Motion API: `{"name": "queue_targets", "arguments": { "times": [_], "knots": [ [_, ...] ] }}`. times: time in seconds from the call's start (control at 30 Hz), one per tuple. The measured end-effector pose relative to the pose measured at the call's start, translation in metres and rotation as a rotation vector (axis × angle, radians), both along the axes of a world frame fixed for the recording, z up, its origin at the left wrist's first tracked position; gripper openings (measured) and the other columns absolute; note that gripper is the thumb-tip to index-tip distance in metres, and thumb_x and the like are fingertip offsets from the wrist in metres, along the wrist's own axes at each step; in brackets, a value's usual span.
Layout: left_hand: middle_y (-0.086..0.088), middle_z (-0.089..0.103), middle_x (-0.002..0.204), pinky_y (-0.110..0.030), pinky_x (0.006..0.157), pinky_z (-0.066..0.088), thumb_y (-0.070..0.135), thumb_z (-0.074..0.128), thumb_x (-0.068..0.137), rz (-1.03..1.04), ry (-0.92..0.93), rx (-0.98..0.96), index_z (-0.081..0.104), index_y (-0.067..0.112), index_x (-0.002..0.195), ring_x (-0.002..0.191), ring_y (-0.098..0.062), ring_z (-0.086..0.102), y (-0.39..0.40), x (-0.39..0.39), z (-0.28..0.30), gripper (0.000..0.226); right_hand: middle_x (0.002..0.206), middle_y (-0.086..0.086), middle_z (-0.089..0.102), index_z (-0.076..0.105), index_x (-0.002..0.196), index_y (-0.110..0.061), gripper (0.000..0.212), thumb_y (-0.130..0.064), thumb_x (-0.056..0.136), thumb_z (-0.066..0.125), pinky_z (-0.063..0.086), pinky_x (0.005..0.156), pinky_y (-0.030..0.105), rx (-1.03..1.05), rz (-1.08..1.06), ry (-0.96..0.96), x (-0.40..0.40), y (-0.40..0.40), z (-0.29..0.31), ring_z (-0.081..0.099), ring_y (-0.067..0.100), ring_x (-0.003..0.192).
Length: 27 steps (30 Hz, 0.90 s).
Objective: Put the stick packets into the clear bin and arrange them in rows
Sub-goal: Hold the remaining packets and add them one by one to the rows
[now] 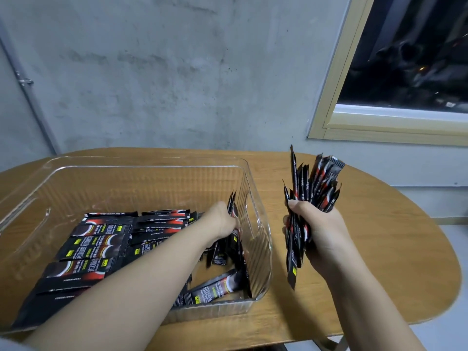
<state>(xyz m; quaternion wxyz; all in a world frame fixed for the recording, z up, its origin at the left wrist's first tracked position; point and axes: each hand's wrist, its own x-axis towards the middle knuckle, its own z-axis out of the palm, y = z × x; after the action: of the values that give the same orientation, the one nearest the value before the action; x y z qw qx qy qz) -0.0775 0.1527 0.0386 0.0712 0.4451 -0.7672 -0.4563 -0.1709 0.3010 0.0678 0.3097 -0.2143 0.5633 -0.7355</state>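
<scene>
A rounded wooden table [379,262] stands against a grey concrete wall [164,72], with a dark window [410,54] in a pale frame above its far right edge. A clear ribbed plastic bin [260,211] takes up the left half of the table, its near wall close to the table's near edge. On the bin's floor, black-and-red stick packets [96,245] lie flat in rows across the left and middle, and a few loose ones lie or lean along the bin's right wall and near right corner. The left hand [224,219] reaches inside the bin near its right wall and grips several upright packets [231,202]. The right hand [321,230] hovers over the table just right of the bin, fingers wrapped tightly round a fanned bundle of stick packets [312,183] that stick out above and below the fist.
</scene>
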Motion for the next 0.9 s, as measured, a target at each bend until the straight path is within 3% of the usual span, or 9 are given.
{"name": "queue_targets", "arguments": {
  "times": [0.1, 0.2, 0.27, 0.33, 0.5, 0.67, 0.77, 0.83, 0.9],
  "knots": [
    [-0.006, 0.05, 0.076, -0.028, 0.061, 0.037, 0.009, 0.05, 0.092, 0.072, 0.111, 0.075, 0.048, 0.009, 0.081, 0.07, -0.021, 0.047, -0.005, 0.009, 0.005, 0.011, 0.06, 0.003, 0.057, 0.057, 0.091, -0.006, 0.009, -0.001, 0.085, 0.062, 0.048, 0.052, 0.032, 0.003, 0.012, 0.011, 0.007, 0.001, 0.015, 0.057, 0.017, 0.054],
    [-0.016, 0.065, 0.094, -0.039, 0.083, 0.051, 0.006, 0.051, 0.088, 0.137, 0.245, 0.175, 0.058, 0.0, 0.099, 0.088, -0.033, 0.062, -0.016, 0.024, 0.019, 0.014, 0.066, 0.005, 0.057, 0.058, 0.092, -0.005, 0.012, -0.001, 0.083, 0.065, 0.049, 0.051, 0.031, 0.007, 0.039, 0.048, 0.014, 0.001, 0.032, 0.058, 0.017, 0.055],
    [-0.018, 0.064, 0.109, -0.05, 0.094, 0.048, 0.009, 0.054, 0.085, 0.165, 0.337, 0.244, 0.056, 0.002, 0.11, 0.1, -0.034, 0.062, -0.021, 0.037, 0.028, 0.026, 0.069, 0.004, 0.06, 0.059, 0.098, -0.003, 0.019, -0.003, 0.082, 0.068, 0.05, 0.053, 0.029, 0.008, 0.059, 0.104, 0.02, -0.002, 0.044, 0.06, 0.017, 0.059],
    [-0.017, 0.062, 0.116, -0.051, 0.099, 0.044, 0.012, 0.056, 0.079, 0.182, 0.405, 0.308, 0.054, 0.006, 0.114, 0.107, -0.032, 0.059, -0.016, 0.052, 0.042, 0.035, 0.074, 0.002, 0.063, 0.06, 0.101, -0.006, 0.026, -0.005, 0.078, 0.073, 0.05, 0.06, 0.031, -0.005, 0.09, 0.187, 0.029, -0.01, 0.052, 0.061, 0.017, 0.067],
    [-0.017, 0.064, 0.111, -0.046, 0.098, 0.044, 0.0, 0.046, 0.093, 0.196, 0.604, 0.434, 0.055, 0.005, 0.107, 0.109, -0.029, 0.059, 0.001, 0.08, 0.058, 0.017, 0.079, -0.003, 0.069, 0.06, 0.097, -0.01, 0.032, -0.001, 0.072, 0.076, 0.057, 0.071, 0.031, -0.004, 0.162, 0.318, 0.073, -0.044, 0.05, 0.068, 0.012, 0.074],
    [-0.02, 0.03, 0.149, -0.054, 0.112, 0.026, 0.006, 0.054, 0.077, 0.247, 0.777, 0.552, 0.033, 0.002, 0.139, 0.138, -0.03, 0.031, -0.002, 0.09, 0.049, 0.065, 0.091, 0.0, 0.074, 0.063, 0.103, -0.015, 0.048, -0.023, 0.059, 0.081, 0.057, 0.081, 0.042, 0.06, 0.105, 0.322, 0.098, -0.071, 0.02, 0.071, 0.016, 0.084],
    [-0.025, 0.055, 0.127, -0.046, 0.099, 0.043, 0.003, 0.041, 0.089, 0.258, 0.851, 0.671, 0.053, -0.009, 0.114, 0.121, -0.031, 0.053, 0.003, 0.091, 0.042, 0.03, 0.089, 0.002, 0.074, 0.066, 0.097, -0.015, 0.03, -0.008, 0.071, 0.079, 0.056, 0.083, 0.045, 0.063, 0.16, 0.254, 0.104, -0.074, 0.009, 0.071, 0.019, 0.085],
    [-0.023, 0.065, 0.114, -0.04, 0.09, 0.048, 0.008, 0.034, 0.093, 0.213, 0.903, 0.746, 0.057, -0.006, 0.116, 0.109, -0.031, 0.062, 0.009, 0.09, 0.041, 0.035, 0.093, 0.004, 0.074, 0.064, 0.104, -0.015, 0.041, -0.014, 0.067, 0.081, 0.055, 0.085, 0.048, 0.086, 0.183, 0.199, 0.108, -0.075, 0.003, 0.071, 0.02, 0.088],
    [-0.021, 0.064, 0.117, -0.044, 0.1, 0.042, 0.017, 0.033, 0.094, 0.163, 0.931, 0.766, 0.054, -0.003, 0.123, 0.112, -0.032, 0.06, 0.008, 0.091, 0.038, 0.041, 0.095, 0.007, 0.073, 0.063, 0.107, -0.012, 0.043, -0.016, 0.069, 0.081, 0.056, 0.084, 0.047, 0.103, 0.229, 0.152, 0.107, -0.075, 0.001, 0.071, 0.023, 0.089]
  ]
}}
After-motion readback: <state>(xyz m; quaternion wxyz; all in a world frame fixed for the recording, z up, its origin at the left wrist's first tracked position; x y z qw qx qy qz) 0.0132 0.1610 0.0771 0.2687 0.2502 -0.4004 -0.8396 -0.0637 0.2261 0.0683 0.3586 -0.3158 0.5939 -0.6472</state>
